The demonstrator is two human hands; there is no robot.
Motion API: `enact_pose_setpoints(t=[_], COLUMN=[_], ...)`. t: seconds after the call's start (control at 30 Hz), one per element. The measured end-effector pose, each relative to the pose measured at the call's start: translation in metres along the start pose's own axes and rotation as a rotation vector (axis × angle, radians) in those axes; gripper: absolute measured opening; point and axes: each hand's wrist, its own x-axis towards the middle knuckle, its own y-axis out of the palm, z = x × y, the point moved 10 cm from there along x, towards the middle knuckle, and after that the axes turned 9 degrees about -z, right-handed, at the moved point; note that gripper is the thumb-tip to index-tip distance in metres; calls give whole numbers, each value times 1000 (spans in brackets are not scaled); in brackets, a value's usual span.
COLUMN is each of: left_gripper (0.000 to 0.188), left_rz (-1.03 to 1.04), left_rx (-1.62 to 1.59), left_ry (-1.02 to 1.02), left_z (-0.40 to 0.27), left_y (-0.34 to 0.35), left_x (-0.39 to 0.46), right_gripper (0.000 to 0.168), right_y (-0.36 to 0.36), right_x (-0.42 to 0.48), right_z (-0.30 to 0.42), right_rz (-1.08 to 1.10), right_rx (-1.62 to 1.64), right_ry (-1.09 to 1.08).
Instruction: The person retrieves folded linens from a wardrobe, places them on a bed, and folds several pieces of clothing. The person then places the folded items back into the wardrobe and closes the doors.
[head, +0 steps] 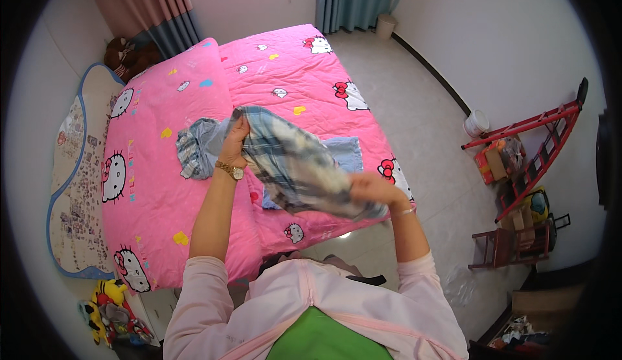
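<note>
A blue, grey and cream plaid garment (291,156) is stretched in the air over the bed. My left hand (235,144), with a gold-coloured watch at the wrist, grips its upper left end. At its lower right end my right hand (376,190) has hold of the cloth; both hand and fabric are motion-blurred there. Beside my left hand lies a crumpled plaid and light-blue cloth (197,149); whether it joins the held garment I cannot tell. Beneath the garment, a light-blue denim-like cloth (346,151) shows partly on the pink bedspread (311,88).
A headboard (80,199) and plush toys (112,311) stand at left, a brown teddy bear (126,59) at the far corner. Along the right wall are a red folding ladder (539,165), a white bucket (476,123), boxes (495,163) and a wooden chair (500,248).
</note>
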Motion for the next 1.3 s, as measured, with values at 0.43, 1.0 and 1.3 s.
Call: enact_pose_setpoints(t=[0.43,1.0,1.3], left_gripper=[45,76,57], left_rz=[297,-230,259], left_rx=[20,-107,-144], left_ry=[85,-975,-619], left_z=[-38,211,157], left_y=[50,-137,68], left_x=[-73,-215,-80], right_gripper=[52,27,21], right_y=[66,-98,-171], right_x=[50,-23,-97], right_z=[-125,53,86], right_rz=[-82,-541,-961], right_rx=[856,572,-114], right_ry=[362,-296,-50])
